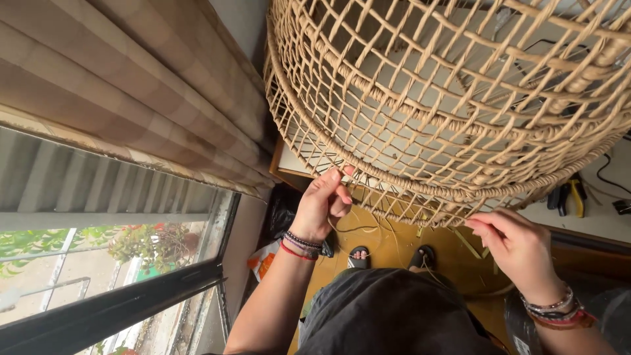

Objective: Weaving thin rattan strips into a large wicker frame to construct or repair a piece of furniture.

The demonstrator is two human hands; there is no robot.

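Woven frame: a large round openwork basket-like frame of tan cane filled the upper right of the view, its lattice crossed by thicker braided bands and closed by a braided rim along its lower edge.
Left hand: the left hand was raised to the frame's lower rim, fingers curled together and fingertips pinched on the weave at the edge; whether a single strand lay between them could not be told.
Right hand: the right hand lay just under the rim further along, thumb and fingers drawn close at the loose strand ends, in a narrow pinch; what it gripped was too fine to tell.
Wrists: both wrists carried stacked bead and cord bracelets.
Loose strands: thin cane strands hung from the rim between the two hands.
Lap and feet: dark grey clothing covered the person's lap, with two sandalled feet on the yellow-brown floor below.
Surroundings: a striped tan curtain hung at the left above a window showing greenery.
Tools: yellow-handled pliers lay on a pale surface at the right, well apart from the hands.
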